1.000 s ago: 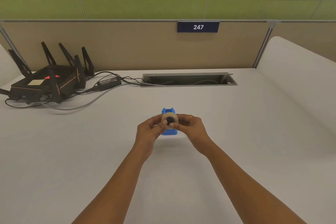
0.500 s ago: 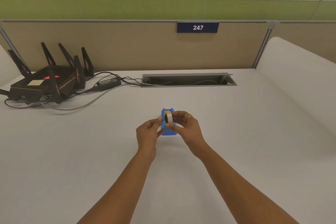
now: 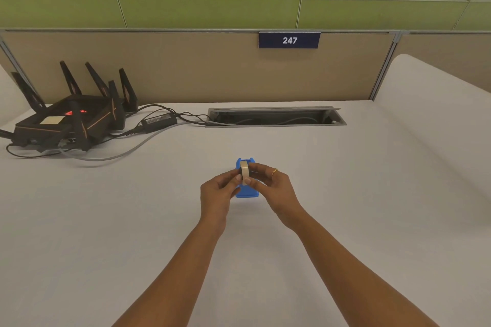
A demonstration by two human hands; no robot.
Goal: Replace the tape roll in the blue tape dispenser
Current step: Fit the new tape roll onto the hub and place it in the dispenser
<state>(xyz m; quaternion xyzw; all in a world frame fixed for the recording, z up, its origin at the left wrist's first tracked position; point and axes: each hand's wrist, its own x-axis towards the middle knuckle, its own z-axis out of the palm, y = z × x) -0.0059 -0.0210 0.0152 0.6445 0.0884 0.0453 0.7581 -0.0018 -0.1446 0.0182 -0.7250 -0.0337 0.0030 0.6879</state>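
The blue tape dispenser [image 3: 247, 191] stands on the white desk [image 3: 345, 207] in the middle of the view, partly hidden behind my hands. A beige tape roll [image 3: 244, 172] is held edge-on just above it. My right hand [image 3: 273, 185] pinches the roll from the right, thumb in front and fingers behind; a gold ring is on one finger. My left hand [image 3: 219, 191] pinches the roll's left side with thumb and fingertips. Whether the roll touches the dispenser cannot be seen.
A black router with antennas [image 3: 71, 119] sits at the back left with a power brick [image 3: 159, 121] and cables trailing across the desk. An open cable slot [image 3: 276, 117] lies at the back. A beige partition with a "247" sign [image 3: 289, 40] stands behind.
The roll was turned from facing me, showing its dark core, to edge-on. Both hands stayed on it and lowered it slightly toward the dispenser.
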